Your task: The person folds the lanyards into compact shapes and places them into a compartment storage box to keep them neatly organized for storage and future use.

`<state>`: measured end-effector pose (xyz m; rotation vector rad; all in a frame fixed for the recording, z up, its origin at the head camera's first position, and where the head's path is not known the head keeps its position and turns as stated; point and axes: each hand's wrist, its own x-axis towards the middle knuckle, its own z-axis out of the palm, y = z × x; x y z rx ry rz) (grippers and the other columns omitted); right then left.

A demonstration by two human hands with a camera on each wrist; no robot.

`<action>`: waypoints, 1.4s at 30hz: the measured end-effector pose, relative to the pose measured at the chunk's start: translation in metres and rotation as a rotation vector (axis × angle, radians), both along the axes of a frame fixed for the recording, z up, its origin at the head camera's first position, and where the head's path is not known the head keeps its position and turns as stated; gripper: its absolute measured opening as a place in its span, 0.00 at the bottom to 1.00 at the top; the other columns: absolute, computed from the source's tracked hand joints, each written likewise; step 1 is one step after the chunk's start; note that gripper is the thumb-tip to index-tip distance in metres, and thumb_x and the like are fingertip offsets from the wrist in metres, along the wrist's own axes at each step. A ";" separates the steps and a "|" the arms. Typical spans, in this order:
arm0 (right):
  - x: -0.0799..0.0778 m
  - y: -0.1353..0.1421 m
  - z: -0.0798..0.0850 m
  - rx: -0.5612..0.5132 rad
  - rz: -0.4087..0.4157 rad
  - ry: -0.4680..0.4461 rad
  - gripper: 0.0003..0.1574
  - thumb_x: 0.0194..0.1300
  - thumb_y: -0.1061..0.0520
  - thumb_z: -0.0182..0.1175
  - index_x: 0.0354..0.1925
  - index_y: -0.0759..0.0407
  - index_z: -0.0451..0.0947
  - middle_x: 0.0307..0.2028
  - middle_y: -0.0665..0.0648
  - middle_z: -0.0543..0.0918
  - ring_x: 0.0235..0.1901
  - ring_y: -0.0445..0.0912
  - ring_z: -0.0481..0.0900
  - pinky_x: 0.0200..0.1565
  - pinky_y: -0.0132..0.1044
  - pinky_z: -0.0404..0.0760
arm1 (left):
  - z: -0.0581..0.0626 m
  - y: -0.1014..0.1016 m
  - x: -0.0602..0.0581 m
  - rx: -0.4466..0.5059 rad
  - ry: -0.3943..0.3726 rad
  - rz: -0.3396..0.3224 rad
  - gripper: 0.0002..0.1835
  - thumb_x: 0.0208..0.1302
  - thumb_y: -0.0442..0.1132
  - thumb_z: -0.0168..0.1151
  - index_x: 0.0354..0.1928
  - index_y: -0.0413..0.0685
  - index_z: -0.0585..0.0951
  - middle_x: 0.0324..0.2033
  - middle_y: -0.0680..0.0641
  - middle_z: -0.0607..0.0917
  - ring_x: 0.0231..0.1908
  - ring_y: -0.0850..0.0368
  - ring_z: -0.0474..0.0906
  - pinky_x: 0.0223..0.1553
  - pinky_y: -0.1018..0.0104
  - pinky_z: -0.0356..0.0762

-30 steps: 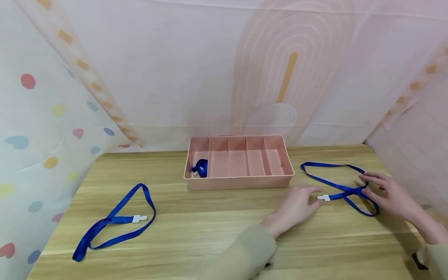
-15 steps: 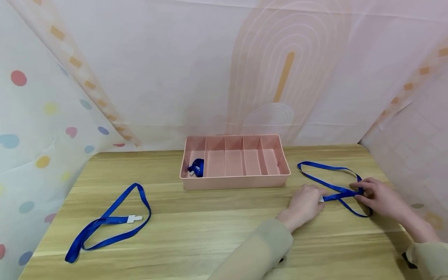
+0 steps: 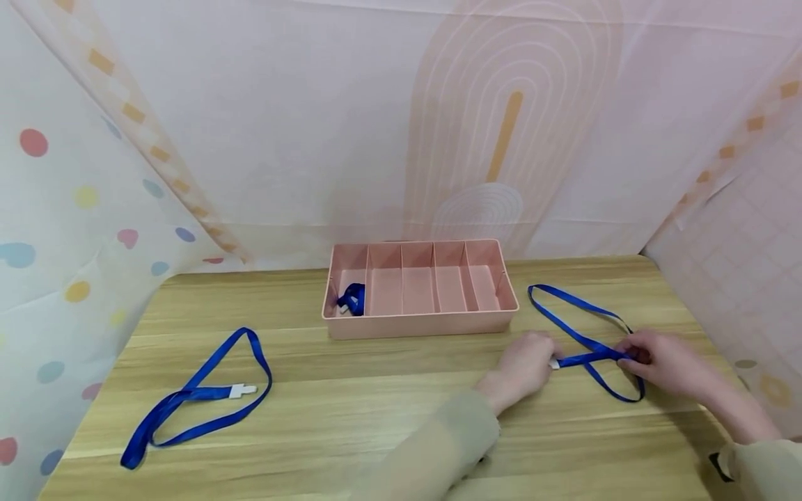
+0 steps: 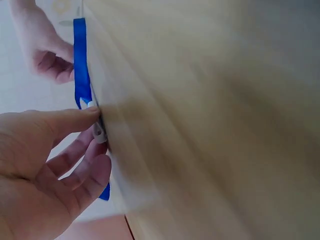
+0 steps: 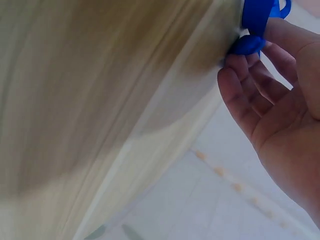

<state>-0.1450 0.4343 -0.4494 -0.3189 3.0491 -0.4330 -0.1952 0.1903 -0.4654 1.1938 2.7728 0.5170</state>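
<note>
On the right of the table lies a blue lanyard point(image 3: 560, 323) with a white clip point(image 4: 99, 131) at its end. My left hand point(image 3: 525, 367) pinches that clip between thumb and fingers, as the left wrist view shows. Farther right, my right hand point(image 3: 665, 363) pinches the doubled blue strap point(image 5: 256, 16) where the lanyard crosses itself. A second blue lanyard point(image 3: 221, 426) with its own white clip point(image 3: 243, 391) lies loosely looped on the left side, away from both hands.
A pink divided box point(image 3: 421, 325) stands at the back middle of the wooden table point(image 3: 313, 417). In its leftmost compartment sits a bundled blue lanyard point(image 3: 354, 299). Patterned cloth point(image 3: 301, 125) hangs behind the table and along both sides.
Both hands have closed on the right lanyard, the left on its clip and the right on its strap. Hands and lanyard have then shifted slightly left and toward me.
</note>
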 end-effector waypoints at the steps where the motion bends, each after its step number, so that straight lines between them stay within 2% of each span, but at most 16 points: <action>1: 0.000 -0.004 0.000 -0.002 0.009 0.000 0.04 0.55 0.58 0.67 0.32 0.52 0.81 0.22 0.41 0.76 0.22 0.26 0.65 0.25 0.25 0.67 | 0.000 -0.005 -0.001 0.001 -0.008 -0.006 0.12 0.61 0.36 0.62 0.39 0.64 0.86 0.37 0.63 0.85 0.41 0.70 0.80 0.40 0.81 0.74; 6: 0.000 -0.026 -0.002 -0.033 0.074 0.000 0.06 0.55 0.58 0.68 0.30 0.48 0.80 0.22 0.40 0.75 0.22 0.25 0.66 0.25 0.24 0.68 | 0.002 -0.031 -0.004 0.014 -0.062 -0.031 0.14 0.61 0.34 0.62 0.45 0.61 0.85 0.42 0.61 0.87 0.47 0.67 0.81 0.48 0.77 0.76; 10: -0.002 -0.048 -0.001 -0.062 0.124 -0.042 0.06 0.56 0.57 0.67 0.31 0.47 0.79 0.22 0.39 0.75 0.22 0.26 0.66 0.25 0.24 0.69 | 0.003 -0.052 -0.005 0.001 -0.079 -0.035 0.16 0.60 0.33 0.61 0.47 0.59 0.85 0.44 0.59 0.87 0.49 0.65 0.81 0.52 0.75 0.76; 18: -0.005 -0.103 0.000 -0.099 0.196 -0.141 0.05 0.60 0.52 0.65 0.31 0.44 0.77 0.22 0.39 0.73 0.22 0.28 0.66 0.25 0.24 0.67 | 0.005 -0.110 -0.003 0.022 -0.132 -0.033 0.14 0.58 0.30 0.62 0.44 0.53 0.85 0.40 0.54 0.87 0.45 0.61 0.82 0.48 0.71 0.79; 22: -0.006 -0.132 0.000 -0.104 0.236 -0.164 0.09 0.60 0.51 0.65 0.28 0.42 0.73 0.21 0.39 0.72 0.22 0.29 0.66 0.24 0.24 0.66 | 0.004 -0.146 -0.003 0.047 -0.149 -0.014 0.14 0.58 0.29 0.61 0.44 0.52 0.85 0.40 0.53 0.86 0.44 0.59 0.82 0.50 0.69 0.79; 28: -0.006 -0.171 -0.001 -0.089 0.337 -0.095 0.17 0.59 0.48 0.66 0.23 0.42 0.66 0.20 0.42 0.69 0.22 0.30 0.63 0.26 0.23 0.63 | 0.005 -0.201 -0.002 0.069 -0.177 0.062 0.14 0.56 0.30 0.63 0.45 0.50 0.84 0.41 0.51 0.87 0.44 0.57 0.82 0.50 0.63 0.81; 32: -0.004 -0.193 0.000 -0.071 0.379 -0.073 0.15 0.58 0.46 0.66 0.25 0.42 0.68 0.21 0.42 0.70 0.22 0.31 0.62 0.27 0.23 0.62 | 0.005 -0.232 0.000 0.087 -0.196 0.094 0.14 0.56 0.29 0.63 0.45 0.48 0.84 0.41 0.49 0.87 0.43 0.55 0.83 0.49 0.60 0.81; 36: -0.002 -0.209 0.002 -0.033 0.376 -0.093 0.12 0.60 0.46 0.65 0.27 0.42 0.70 0.24 0.39 0.70 0.23 0.31 0.64 0.27 0.24 0.64 | 0.005 -0.262 0.003 0.089 -0.205 0.148 0.15 0.55 0.27 0.63 0.45 0.46 0.84 0.41 0.48 0.87 0.43 0.53 0.83 0.48 0.58 0.82; 42: -0.001 -0.219 0.003 -0.010 0.324 -0.083 0.11 0.60 0.44 0.64 0.27 0.42 0.72 0.25 0.38 0.72 0.24 0.32 0.66 0.28 0.25 0.66 | 0.010 -0.298 0.005 0.038 -0.184 0.288 0.15 0.55 0.28 0.65 0.43 0.52 0.85 0.43 0.52 0.87 0.46 0.55 0.83 0.48 0.57 0.82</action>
